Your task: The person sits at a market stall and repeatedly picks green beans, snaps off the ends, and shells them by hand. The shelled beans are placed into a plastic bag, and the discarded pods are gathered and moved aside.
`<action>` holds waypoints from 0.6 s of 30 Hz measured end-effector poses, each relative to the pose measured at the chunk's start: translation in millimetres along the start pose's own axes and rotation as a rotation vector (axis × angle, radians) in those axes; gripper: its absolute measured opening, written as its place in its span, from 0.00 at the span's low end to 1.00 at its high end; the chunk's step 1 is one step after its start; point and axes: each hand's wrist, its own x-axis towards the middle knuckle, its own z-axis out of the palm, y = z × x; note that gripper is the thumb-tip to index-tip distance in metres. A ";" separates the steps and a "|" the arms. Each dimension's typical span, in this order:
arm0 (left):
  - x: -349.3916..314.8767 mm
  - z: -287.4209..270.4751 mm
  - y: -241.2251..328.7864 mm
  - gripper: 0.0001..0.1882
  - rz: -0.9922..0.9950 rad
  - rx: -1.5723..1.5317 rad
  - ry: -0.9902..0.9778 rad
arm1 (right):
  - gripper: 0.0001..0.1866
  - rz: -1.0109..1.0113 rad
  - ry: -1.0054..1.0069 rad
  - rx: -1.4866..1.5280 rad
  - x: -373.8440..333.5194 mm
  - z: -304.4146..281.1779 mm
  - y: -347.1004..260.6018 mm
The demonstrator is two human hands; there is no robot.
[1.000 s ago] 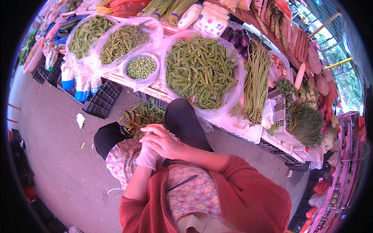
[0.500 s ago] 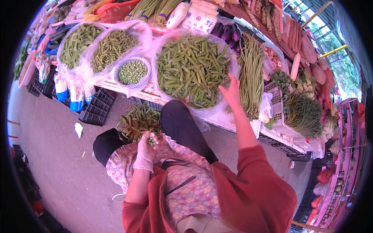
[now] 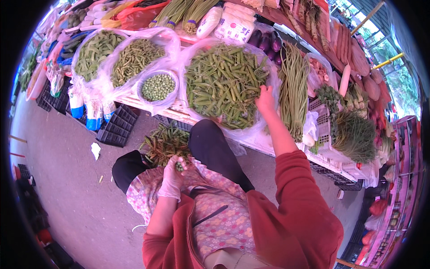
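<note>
My left hand (image 3: 172, 177), in a thin clear glove, is closed round several shelled green peas (image 3: 179, 166) above my lap. At the right edge of a big heap of green pea pods (image 3: 224, 83), my bare right hand (image 3: 265, 99) has its fingers drawn together on the pods; exactly which pod they grip is hard to see. The heap lies on clear plastic on the stall. To its left stands a round bowl (image 3: 140, 89) filled with shelled peas (image 3: 157, 87). Below, past my left hand, a pile of emptied pods (image 3: 163, 145) sits between my knees.
Long beans (image 3: 294, 94) and eggplants (image 3: 271, 42) border the heap. Two more plastic-lined piles of pods (image 3: 136, 60) lie left of it. A black crate (image 3: 117, 125) stands under the stall's front edge. Bunched greens (image 3: 356, 136) fill the right end.
My right hand has come slightly left and its spread fingers have closed at the pods. My left hand stays round the peas. The whole view has shifted a little.
</note>
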 end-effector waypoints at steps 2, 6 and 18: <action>-0.1 0.6 0.1 0.07 0.001 -0.001 -0.013 | 0.32 0.062 -0.036 0.119 5.3 6.4 7.1; 0.8 2.8 0.4 0.07 -0.016 -0.039 -0.009 | 0.32 0.217 -0.271 0.720 18.1 12.3 22.5; 0.1 2.8 4.4 0.08 -0.013 -0.036 0.002 | 0.21 0.333 -0.255 1.281 24.8 -39.3 -13.3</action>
